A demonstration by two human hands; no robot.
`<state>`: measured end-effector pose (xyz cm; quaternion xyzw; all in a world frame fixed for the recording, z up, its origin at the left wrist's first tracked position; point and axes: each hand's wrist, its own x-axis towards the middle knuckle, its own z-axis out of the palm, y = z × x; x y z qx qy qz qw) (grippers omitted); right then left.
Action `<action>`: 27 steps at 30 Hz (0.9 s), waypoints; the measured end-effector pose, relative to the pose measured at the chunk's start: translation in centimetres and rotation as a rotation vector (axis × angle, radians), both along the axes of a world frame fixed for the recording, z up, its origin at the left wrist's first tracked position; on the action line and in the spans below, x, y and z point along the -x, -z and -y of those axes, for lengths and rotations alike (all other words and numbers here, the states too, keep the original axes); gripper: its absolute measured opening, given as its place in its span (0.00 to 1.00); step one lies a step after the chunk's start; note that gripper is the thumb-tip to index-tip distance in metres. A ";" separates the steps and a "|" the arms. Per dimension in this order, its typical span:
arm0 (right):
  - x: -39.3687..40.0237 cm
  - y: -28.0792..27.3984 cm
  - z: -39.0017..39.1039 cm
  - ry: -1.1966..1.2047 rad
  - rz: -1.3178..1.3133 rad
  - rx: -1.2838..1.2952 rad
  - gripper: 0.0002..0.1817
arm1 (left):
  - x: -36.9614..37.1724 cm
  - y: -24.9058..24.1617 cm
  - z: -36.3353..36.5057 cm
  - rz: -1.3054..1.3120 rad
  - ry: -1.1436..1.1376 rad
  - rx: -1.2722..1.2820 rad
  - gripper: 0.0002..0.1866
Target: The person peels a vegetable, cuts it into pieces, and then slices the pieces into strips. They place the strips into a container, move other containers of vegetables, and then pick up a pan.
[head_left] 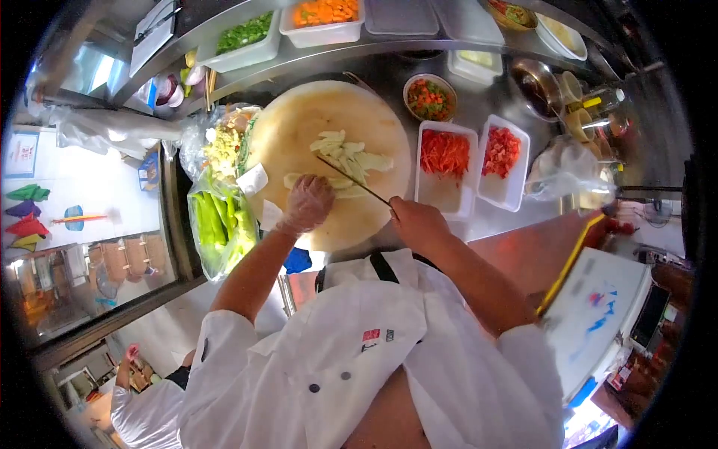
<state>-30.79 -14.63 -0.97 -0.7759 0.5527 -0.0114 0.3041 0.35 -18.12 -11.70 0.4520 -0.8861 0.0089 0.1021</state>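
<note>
On a round wooden cutting board (299,123) lie several pale sliced vegetable pieces (351,159). My left hand (307,203), in a clear plastic glove, presses down on the pieces at the board's near side. My right hand (415,218) grips the handle of a long knife (351,179), whose blade runs up and left across the pale pieces. Both arms come out of white chef's sleeves.
A bag of green vegetables (221,221) lies left of the board. Two white trays hold shredded carrot (444,153) and diced red pieces (501,151). A bowl of mixed vegetables (430,97) stands behind them. Tubs of greens (243,34) and carrot (325,11) line the shelf.
</note>
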 end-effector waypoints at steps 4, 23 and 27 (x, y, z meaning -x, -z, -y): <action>-1.2 -1.2 -0.3 -0.120 -0.123 0.001 0.09 | -0.2 0.7 1.0 -0.100 0.176 0.021 0.15; -3.6 2.3 -0.2 -0.073 -0.070 -0.012 0.11 | 0.8 -1.7 1.1 -0.103 0.187 0.076 0.12; -4.0 3.2 -1.1 -0.022 -0.065 -0.036 0.11 | 0.2 -0.7 1.0 -0.065 0.187 0.048 0.13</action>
